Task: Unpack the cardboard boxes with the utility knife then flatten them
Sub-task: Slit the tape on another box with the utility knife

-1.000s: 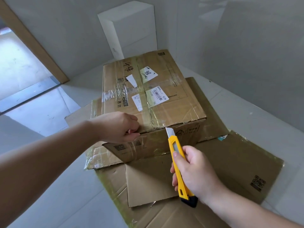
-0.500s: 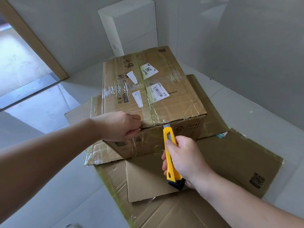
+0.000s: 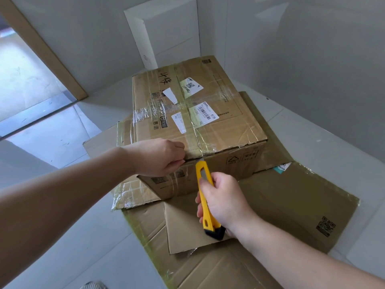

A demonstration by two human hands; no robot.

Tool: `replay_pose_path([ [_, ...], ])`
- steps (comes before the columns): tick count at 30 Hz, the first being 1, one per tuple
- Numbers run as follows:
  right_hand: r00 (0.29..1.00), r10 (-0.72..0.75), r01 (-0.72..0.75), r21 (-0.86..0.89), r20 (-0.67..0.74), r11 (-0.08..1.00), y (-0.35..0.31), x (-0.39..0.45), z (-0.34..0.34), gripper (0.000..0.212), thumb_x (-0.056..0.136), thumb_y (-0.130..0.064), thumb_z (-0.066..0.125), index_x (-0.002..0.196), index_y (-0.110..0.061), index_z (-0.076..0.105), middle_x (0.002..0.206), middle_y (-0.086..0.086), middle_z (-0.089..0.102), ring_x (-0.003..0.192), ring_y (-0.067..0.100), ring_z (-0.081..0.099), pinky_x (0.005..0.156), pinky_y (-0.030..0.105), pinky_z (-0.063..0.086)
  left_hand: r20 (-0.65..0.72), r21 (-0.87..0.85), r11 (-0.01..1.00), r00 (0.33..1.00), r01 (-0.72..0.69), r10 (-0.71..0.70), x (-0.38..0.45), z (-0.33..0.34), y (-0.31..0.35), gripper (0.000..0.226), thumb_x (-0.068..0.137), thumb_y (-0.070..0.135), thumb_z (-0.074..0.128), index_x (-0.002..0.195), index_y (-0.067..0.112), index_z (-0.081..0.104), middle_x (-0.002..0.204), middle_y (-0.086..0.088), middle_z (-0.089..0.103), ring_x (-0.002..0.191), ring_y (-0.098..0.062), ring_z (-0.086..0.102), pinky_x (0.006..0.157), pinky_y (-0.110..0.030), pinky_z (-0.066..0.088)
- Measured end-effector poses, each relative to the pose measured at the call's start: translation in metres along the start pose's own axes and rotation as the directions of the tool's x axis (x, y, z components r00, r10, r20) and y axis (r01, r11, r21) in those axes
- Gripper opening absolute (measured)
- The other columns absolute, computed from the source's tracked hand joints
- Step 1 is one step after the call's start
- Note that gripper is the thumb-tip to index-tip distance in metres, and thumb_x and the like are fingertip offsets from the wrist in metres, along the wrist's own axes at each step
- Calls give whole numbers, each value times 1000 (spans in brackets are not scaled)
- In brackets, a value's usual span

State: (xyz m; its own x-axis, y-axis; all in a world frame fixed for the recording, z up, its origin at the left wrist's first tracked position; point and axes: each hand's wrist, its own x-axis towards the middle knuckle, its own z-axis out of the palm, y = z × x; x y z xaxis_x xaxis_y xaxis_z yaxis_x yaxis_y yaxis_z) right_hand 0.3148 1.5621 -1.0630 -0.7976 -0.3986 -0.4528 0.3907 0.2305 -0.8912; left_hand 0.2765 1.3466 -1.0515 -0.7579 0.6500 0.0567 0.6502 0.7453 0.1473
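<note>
Gripping utility knife, right hand fisted; left hand curled, pinching cardboard box top edge

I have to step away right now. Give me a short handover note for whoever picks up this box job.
Left hand: grip curled on the near top edge of the taped cardboard box, steadying it.
Right hand: grip round the yellow utility knife, tip at the box's near top edge where the centre tape strip folds over.
Box sits closed, tape uncut along the top, on flattened cardboard on the floor.
Done: earlier cardboard lies flat underneath.
Left: slit the tape, open, unpack, flatten. White box behind looks untouched.
</note>
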Motion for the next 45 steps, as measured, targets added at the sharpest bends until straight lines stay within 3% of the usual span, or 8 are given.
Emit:
replay_pose_path([
  [5,1000,-30,30,-60,-1,998,1,-1,-22,22,98,-16,49,81,-3,52,63,13,57,42,23,54,41,28,46,-16,26,999,1000,-20,20,5,-4,0,27,88,23,45,65,11,51,66,-1,49,51,-22,48,49,-27,47],
  [14,965,-252,216,-313,-78,925,6,-22,-74,22,95,-20,55,79,-5,54,64,17,58,44,24,57,41,34,50,-53,23,998,997,-62,63,25,-3,12,29,85,18,46,58,10,51,57,1,46,46,-17,45,44,-28,46],
  [21,933,-356,274,-529,-57,803,-18,-1,-86,16,93,-25,56,85,-11,56,74,21,58,63,36,60,54,49,53,19,-21,999,999,-37,38,28,1,18,28,87,19,50,61,12,51,59,2,47,49,-16,45,47,-27,46],
  [26,918,-390,265,-613,-77,744,-45,24,-85,21,92,-29,57,80,-12,53,71,19,58,61,33,62,55,47,55,-8,-49,991,992,126,-127,26,-14,-5,38,91,40,47,63,15,51,60,7,48,52,-11,44,49,-18,38],
  [30,909,-406,246,-662,-96,708,-67,49,-76,31,92,-26,59,67,-15,44,57,6,43,46,21,48,43,30,39,-53,111,878,885,466,-463,31,-24,-47,29,92,32,43,71,14,51,69,5,51,62,-18,48,56,-27,37],
  [34,918,-376,172,-728,-126,663,-86,76,-61,32,92,-22,57,65,-16,40,53,-3,34,43,14,31,40,19,24,-160,7,708,700,706,-696,39,-36,-103,17,92,29,45,85,18,57,91,2,59,76,-19,56,65,-33,50],
  [40,933,-335,137,-732,-130,668,-101,111,-41,23,94,-22,56,75,-12,49,60,1,41,47,15,37,42,21,29,-100,-134,585,576,800,-811,66,-49,-169,42,92,40,52,122,11,54,123,-6,51,107,-27,53,82,-36,46],
  [45,940,-289,69,-725,-184,685,-104,130,-32,25,92,-20,56,72,-14,42,60,2,35,49,17,32,45,28,29,-74,-204,519,516,830,-854,90,-41,-214,26,94,32,38,109,13,49,113,-12,55,104,-35,51,85,-42,45],
])
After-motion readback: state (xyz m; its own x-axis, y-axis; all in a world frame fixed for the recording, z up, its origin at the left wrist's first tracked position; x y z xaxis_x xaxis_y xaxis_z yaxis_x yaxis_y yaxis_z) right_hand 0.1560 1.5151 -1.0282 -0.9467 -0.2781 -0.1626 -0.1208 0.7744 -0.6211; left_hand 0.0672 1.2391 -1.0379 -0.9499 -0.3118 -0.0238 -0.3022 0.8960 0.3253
